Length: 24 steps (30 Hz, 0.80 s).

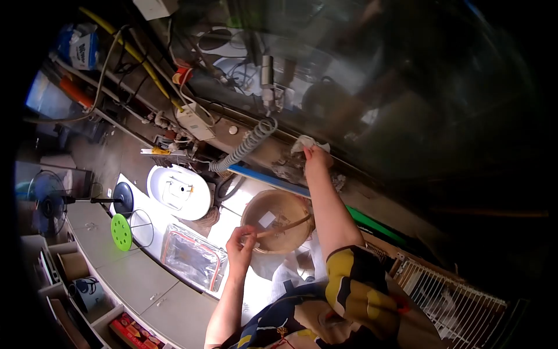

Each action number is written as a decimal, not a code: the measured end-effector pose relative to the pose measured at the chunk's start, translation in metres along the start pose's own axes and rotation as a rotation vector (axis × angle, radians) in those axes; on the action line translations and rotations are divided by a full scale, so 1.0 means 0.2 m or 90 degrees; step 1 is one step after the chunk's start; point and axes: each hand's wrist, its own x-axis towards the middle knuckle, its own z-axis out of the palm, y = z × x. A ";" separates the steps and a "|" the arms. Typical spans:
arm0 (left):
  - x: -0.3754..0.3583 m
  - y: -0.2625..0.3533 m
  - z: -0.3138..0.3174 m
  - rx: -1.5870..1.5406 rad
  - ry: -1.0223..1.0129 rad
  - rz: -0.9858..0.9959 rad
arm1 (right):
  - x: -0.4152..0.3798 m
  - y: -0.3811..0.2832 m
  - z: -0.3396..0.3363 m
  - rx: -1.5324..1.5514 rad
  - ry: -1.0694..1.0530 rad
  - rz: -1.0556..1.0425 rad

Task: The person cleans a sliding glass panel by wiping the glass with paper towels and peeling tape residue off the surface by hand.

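Note:
My right hand (317,157) reaches out to the sill under the dark window, its fingers closed on a crumpled whitish cloth (304,141). Below it is a round tan basket (270,205) with a flat handle (285,228) running across its opening. A small white paper square (267,219) shows inside. At the near end of the handle, my left hand (241,241) has its fingers curled around it. Some crumpled clear plastic (288,170) lies on the sill beside my right wrist.
A white oval basin-like object (180,192) and a clear zipped pouch (195,257) lie on the bright surface at left. A grey coiled hose (250,144) crosses near the sill. A green perforated disc (121,232) and a white wire rack (447,299) stand farther out.

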 end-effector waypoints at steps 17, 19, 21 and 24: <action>0.01 0.02 -0.05 -0.001 0.094 -0.031 | 0.37 0.59 0.23 -0.171 -0.265 -0.067; 0.02 0.05 -0.05 0.005 0.074 -0.016 | 0.29 0.37 0.11 -0.051 -0.245 0.012; 0.03 0.08 -0.06 0.017 0.046 0.014 | 0.24 0.10 -0.02 0.100 -0.125 0.133; 0.02 0.14 -0.05 0.020 0.008 0.033 | 0.42 -0.09 -0.25 0.100 -0.058 0.099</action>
